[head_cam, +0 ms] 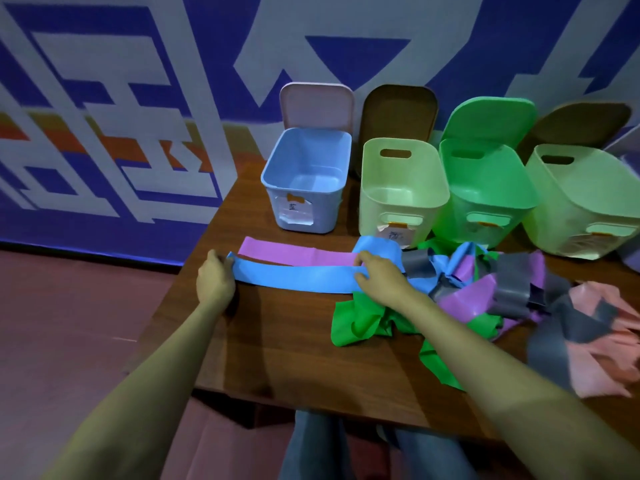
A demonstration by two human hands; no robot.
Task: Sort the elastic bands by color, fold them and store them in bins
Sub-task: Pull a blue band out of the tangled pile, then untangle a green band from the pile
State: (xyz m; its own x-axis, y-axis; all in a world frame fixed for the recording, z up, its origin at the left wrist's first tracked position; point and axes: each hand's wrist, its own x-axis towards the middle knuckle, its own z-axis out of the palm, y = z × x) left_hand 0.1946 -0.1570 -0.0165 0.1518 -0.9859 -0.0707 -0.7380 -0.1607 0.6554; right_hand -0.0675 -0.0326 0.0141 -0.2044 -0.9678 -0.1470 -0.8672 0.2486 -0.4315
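A blue elastic band (294, 277) lies stretched flat across the brown table (277, 348). My left hand (214, 278) pinches its left end. At the band's right part my right hand (377, 273) grips it with thumb and fingers. Just behind it lies a purple band (287, 253), flat on the table. To the right sits a tangled heap of bands: green (360, 323), grey (512, 289), purple and pink (602, 337). The blue bin (306, 181) stands open behind the bands.
Beside the blue bin stand three more open bins: pale yellow-green (401, 192), bright green (485, 192) and pale green (585, 202), all with lids propped against the patterned wall. The table's left edge drops to the floor near my left hand.
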